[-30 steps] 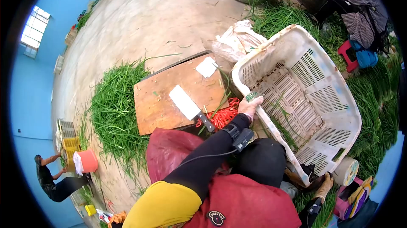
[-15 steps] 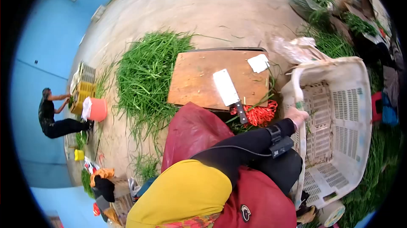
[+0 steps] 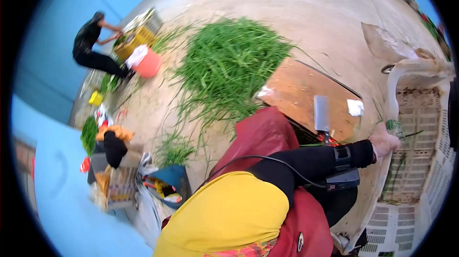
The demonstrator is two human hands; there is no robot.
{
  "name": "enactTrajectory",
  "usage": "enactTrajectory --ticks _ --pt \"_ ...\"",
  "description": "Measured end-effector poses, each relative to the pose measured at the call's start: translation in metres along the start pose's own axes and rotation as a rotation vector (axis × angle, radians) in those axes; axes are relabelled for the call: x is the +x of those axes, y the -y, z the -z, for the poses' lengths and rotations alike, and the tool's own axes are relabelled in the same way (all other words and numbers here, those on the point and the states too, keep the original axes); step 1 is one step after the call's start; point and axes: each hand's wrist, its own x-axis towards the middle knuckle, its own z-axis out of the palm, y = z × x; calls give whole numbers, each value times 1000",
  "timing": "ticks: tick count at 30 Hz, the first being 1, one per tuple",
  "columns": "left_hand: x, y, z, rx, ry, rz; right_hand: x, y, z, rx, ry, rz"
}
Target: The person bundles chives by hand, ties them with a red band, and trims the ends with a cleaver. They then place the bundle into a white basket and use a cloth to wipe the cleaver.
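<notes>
My left hand (image 3: 382, 144), on a black sleeve with a wrist device, grips the rim of a big white slatted basket (image 3: 420, 113) at the right edge. A small green item sits at the fingertips; I cannot tell what it is. Just left of the hand lies a wooden cutting board (image 3: 296, 89) with a cleaver (image 3: 322, 112) and a white scrap (image 3: 355, 107) on it. Past the board is a large pile of green chives (image 3: 229, 65) on the concrete floor. My yellow shoulder and red apron fill the bottom. My right hand is out of sight.
At the far left another person (image 3: 93, 42) bends over a yellow crate (image 3: 131, 42) beside an orange bucket (image 3: 148, 63). Bags and clutter (image 3: 162, 183) lie at the lower left. A crumpled plastic bag (image 3: 382, 42) lies behind the basket.
The view has swung left, so the board, basket and chives slid to the right and the other person moved up. My left hand has stayed on the basket rim.
</notes>
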Motion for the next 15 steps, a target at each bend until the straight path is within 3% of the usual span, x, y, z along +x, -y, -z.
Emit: enactTrajectory --ticks 2,4,9,14,15 --pt "-21 -45 31 -339 -33 -78 15 43 19 55 -98 172" --pt "-24 -91 80 -302 -100 -175 29 97 36 104 -185 341" --pt "-81 -167 206 -726 -257 -519 36 235 77 267 -337 760" --pt "-143 -194 361 -690 -340 -867 4 386 82 317 -369 1217" --pt "-158 -198 385 -671 -440 -917 1 414 74 275 -367 1349"
